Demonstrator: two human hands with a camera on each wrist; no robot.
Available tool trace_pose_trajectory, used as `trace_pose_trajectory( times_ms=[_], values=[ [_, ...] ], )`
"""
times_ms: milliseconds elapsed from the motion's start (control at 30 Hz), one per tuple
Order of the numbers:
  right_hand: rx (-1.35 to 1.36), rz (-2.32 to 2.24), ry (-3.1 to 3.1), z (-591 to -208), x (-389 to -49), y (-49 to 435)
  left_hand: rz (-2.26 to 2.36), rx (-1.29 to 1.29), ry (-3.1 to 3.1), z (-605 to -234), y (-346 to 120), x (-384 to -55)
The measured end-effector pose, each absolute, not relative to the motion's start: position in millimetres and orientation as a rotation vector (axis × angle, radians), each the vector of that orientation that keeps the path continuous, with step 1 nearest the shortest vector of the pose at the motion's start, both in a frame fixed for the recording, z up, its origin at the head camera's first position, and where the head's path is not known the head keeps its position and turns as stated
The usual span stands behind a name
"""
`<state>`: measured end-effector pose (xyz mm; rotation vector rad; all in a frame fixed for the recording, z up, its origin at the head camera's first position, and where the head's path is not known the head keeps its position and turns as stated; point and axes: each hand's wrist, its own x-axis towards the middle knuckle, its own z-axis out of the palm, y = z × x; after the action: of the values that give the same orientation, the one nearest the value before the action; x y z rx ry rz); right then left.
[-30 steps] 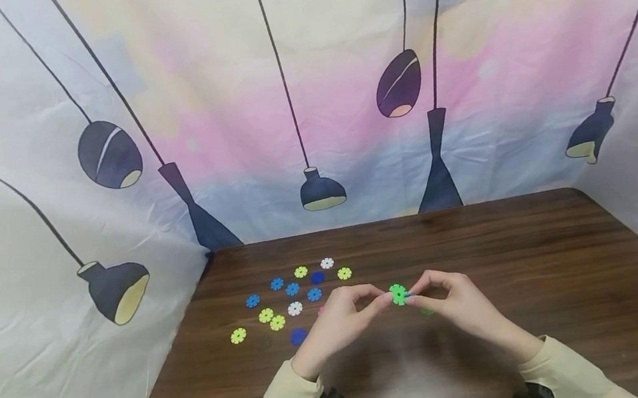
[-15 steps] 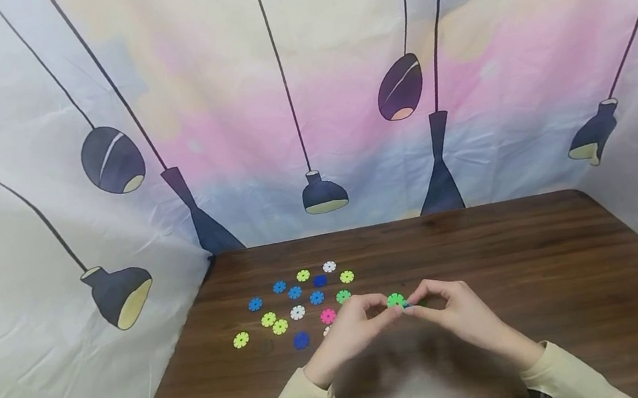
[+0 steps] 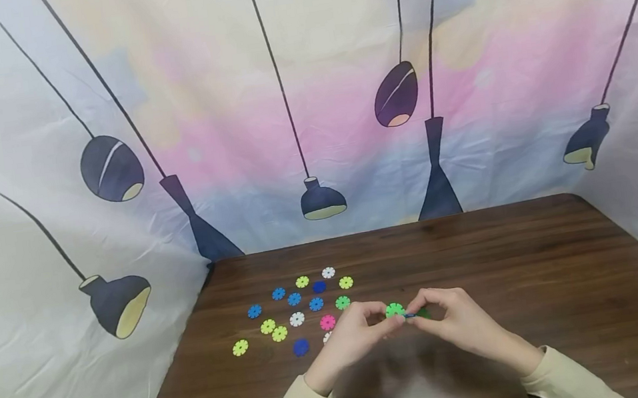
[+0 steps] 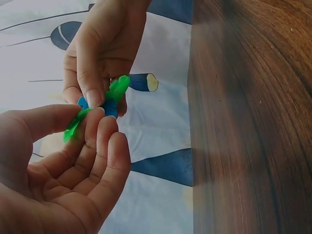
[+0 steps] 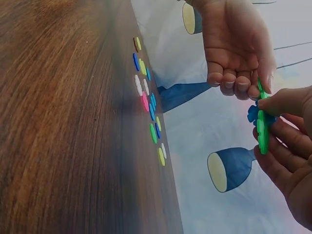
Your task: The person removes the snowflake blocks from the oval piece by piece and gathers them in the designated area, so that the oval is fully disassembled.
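My left hand (image 3: 352, 337) pinches a green notched plastic disc (image 3: 395, 310) between thumb and fingers. Opposite it, my right hand (image 3: 462, 318) pinches a blue notched disc (image 4: 111, 107) joined with a second green disc (image 4: 118, 89). All three discs meet between the fingertips, raised above the table. Seen from the left wrist, the first green disc (image 4: 75, 126) touches the blue one, but fingers hide where they meet. In the right wrist view the blue disc (image 5: 253, 114) stands crosswise to the green disc (image 5: 263, 131).
Several loose notched discs lie flat on the wooden table (image 3: 545, 263) left of the hands, among them a pink disc (image 3: 327, 322), a green disc (image 3: 343, 303), a dark blue disc (image 3: 301, 347) and a yellow disc (image 3: 240, 348). Behind the table hangs a lamp-patterned cloth (image 3: 361, 153).
Both hands have come slightly lower in the head view, still together. The held green disc has tilted from facing the camera to partly behind the left fingers. The pink and green table discs have come into view.
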<state>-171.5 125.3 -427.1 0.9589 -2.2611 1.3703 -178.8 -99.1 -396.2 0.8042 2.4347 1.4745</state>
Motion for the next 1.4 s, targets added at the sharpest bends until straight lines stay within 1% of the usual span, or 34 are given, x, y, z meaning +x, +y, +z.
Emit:
trace_pose_trajectory(
  times_ms=[167, 733, 1100, 1400],
  values=[
    [1.012, 1.395, -2.244, -430.0, -172.5, 123.5, 1.487, 0.775, 2.461, -401.0, -99.7, -178.7],
    [1.048, 1.225, -2.182, -429.0, -174.3, 123.6, 1.488, 0.774, 2.499, -400.1, -94.8, -179.4],
    [0.979, 1.233, -2.189, -424.9, -170.3, 126.3, 1.468, 0.78, 2.522, -398.7, -99.1, -179.4],
    [0.858, 1.284, -2.248, -423.2, -176.5, 134.1, 1.397, 0.813, 2.631, -394.7, -107.0, -186.2]
  ],
)
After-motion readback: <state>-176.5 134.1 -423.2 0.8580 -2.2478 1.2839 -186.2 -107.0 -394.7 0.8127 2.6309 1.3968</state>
